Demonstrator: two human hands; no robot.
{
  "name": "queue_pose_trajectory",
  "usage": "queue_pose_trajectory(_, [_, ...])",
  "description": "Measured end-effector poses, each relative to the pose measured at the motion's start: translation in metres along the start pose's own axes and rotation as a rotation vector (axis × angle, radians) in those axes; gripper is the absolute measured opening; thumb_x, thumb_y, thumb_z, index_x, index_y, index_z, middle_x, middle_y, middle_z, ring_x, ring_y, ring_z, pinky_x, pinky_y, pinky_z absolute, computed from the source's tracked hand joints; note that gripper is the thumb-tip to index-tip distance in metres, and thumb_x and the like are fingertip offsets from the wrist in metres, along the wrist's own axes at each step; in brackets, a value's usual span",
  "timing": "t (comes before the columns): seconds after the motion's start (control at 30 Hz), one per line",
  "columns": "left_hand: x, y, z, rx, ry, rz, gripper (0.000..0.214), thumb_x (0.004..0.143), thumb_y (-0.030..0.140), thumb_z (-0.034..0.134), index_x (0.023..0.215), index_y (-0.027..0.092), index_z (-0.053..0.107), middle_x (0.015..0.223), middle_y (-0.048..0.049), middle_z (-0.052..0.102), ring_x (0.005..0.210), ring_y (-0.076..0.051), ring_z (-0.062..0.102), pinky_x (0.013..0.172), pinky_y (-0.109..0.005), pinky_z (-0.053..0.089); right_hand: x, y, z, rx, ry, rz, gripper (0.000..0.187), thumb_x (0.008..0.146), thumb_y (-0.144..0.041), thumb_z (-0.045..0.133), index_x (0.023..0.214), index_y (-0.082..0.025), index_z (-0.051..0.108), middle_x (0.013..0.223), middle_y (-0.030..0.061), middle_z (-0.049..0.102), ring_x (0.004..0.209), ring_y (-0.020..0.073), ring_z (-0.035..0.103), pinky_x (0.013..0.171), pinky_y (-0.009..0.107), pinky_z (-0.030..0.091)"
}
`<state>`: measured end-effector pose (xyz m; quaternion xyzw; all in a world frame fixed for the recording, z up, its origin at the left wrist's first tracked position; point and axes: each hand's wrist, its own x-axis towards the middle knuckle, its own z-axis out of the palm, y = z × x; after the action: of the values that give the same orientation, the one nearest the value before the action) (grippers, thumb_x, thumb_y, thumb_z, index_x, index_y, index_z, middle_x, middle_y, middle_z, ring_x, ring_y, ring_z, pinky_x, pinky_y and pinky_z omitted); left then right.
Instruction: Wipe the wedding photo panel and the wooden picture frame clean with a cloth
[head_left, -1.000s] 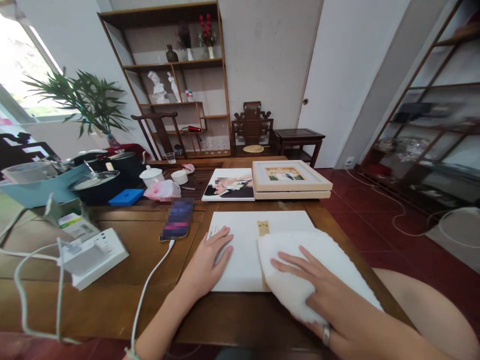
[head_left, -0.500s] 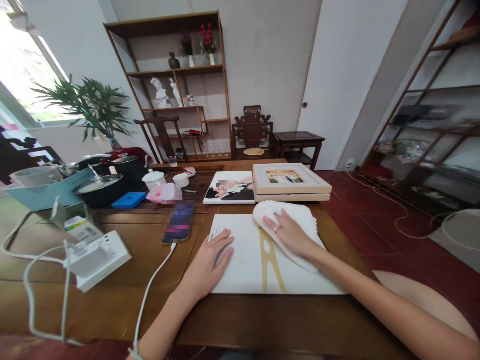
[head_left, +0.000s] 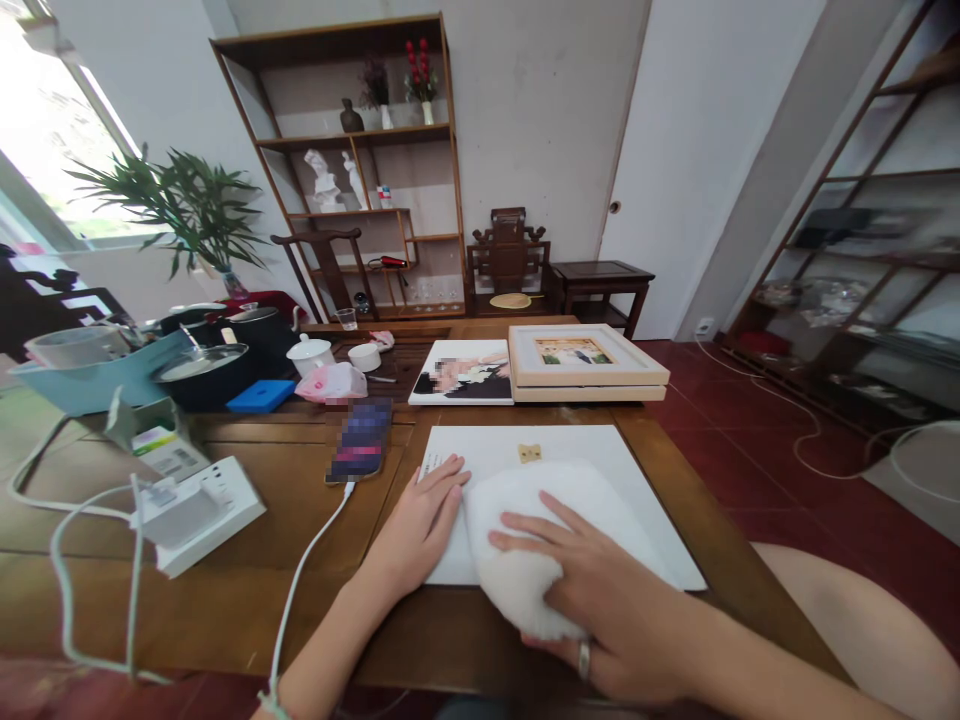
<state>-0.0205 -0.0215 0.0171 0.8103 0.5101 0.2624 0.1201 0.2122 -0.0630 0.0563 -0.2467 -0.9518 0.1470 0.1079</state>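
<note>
A white picture panel (head_left: 577, 440) lies flat on the table before me, with a gold-coloured stand bracket (head_left: 529, 454) on its face. Only the bracket's top end shows; the rest is under a white cloth (head_left: 517, 580). My right hand (head_left: 592, 590), wearing a ring, grips the bunched cloth over the panel's near edge. Its fingers press into the fabric. At the panel's left edge my left hand (head_left: 420, 520) rests flat with its fingers stretched out, touching the panel and holding nothing.
Behind the panel lie a photo panel (head_left: 435, 385) and stacked wooden frames (head_left: 589, 378). A phone (head_left: 361, 440) with a white cable (head_left: 304, 565) is left of my hand. Further left are a white box (head_left: 214, 520), a blue block (head_left: 261, 396), a pan (head_left: 210, 385) and a light-blue tub (head_left: 82, 385).
My right hand has drawn the cloth from the panel's far right part toward me, down to the near edge. The cloth now covers the bracket's legs. My left hand stays in place.
</note>
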Motion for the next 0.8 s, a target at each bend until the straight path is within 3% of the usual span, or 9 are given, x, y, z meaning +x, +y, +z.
queue_pose_trajectory(0.13, [0.0,0.002,-0.001,-0.017,-0.018,-0.038,0.037,0.092,0.029,0.032,0.116,0.019,0.059,0.131,-0.0076,0.052,0.126,-0.023,0.042,0.106,-0.05,0.029,0.019,0.035,-0.009,0.016,0.102,0.088,0.034,0.09,-0.04,0.043,0.081,-0.015,0.063,0.131,0.0148,0.049,0.131,0.0212,0.029,0.111,0.047,0.008])
queue_pose_trajectory(0.27, [0.001,0.003,-0.001,-0.022,-0.027,-0.047,0.037,0.092,0.028,0.032,0.116,0.019,0.059,0.131,-0.0082,0.052,0.126,-0.023,0.042,0.107,-0.05,0.027,0.047,0.072,-0.012,0.023,0.175,0.197,0.037,0.091,-0.043,0.04,0.101,-0.014,0.061,0.13,0.0137,0.05,0.127,0.0223,0.036,0.109,0.047,0.013])
queue_pose_trajectory(0.37, [0.001,0.003,-0.002,-0.024,-0.022,-0.048,0.037,0.092,0.028,0.032,0.116,0.018,0.059,0.13,-0.0087,0.053,0.126,-0.022,0.042,0.107,-0.05,0.027,0.063,0.081,-0.006,-0.031,0.244,0.282,0.037,0.092,-0.04,0.038,0.103,-0.014,0.062,0.126,0.0147,0.054,0.125,0.0235,0.038,0.108,0.049,0.014])
queue_pose_trajectory(0.47, [0.001,0.003,-0.002,-0.016,-0.015,-0.049,0.037,0.092,0.028,0.032,0.116,0.018,0.058,0.13,-0.0089,0.053,0.126,-0.022,0.043,0.107,-0.05,0.027,0.062,0.067,0.002,-0.106,0.24,0.245,0.028,0.087,-0.032,0.044,0.092,-0.014,0.065,0.127,0.0167,0.053,0.128,0.0249,0.034,0.107,0.052,0.013])
queue_pose_trajectory(0.63, [0.002,0.003,-0.001,-0.012,-0.026,-0.016,0.037,0.091,0.025,0.034,0.117,0.017,0.058,0.13,-0.0097,0.053,0.126,-0.023,0.042,0.107,-0.049,0.028,0.032,0.011,0.014,-0.098,0.096,0.122,0.019,0.076,-0.025,0.054,0.086,-0.017,0.068,0.137,0.0126,0.042,0.131,0.0297,0.026,0.106,0.058,0.005])
queue_pose_trajectory(0.8, [0.002,0.001,-0.001,-0.007,0.0,0.005,0.035,0.09,0.021,0.035,0.116,0.02,0.059,0.129,-0.0087,0.054,0.125,-0.023,0.044,0.106,-0.05,0.029,0.009,-0.022,0.013,-0.096,-0.086,0.03,0.013,0.073,-0.03,0.061,0.071,-0.019,0.068,0.138,0.0128,0.041,0.128,0.0352,0.031,0.104,0.06,0.014])
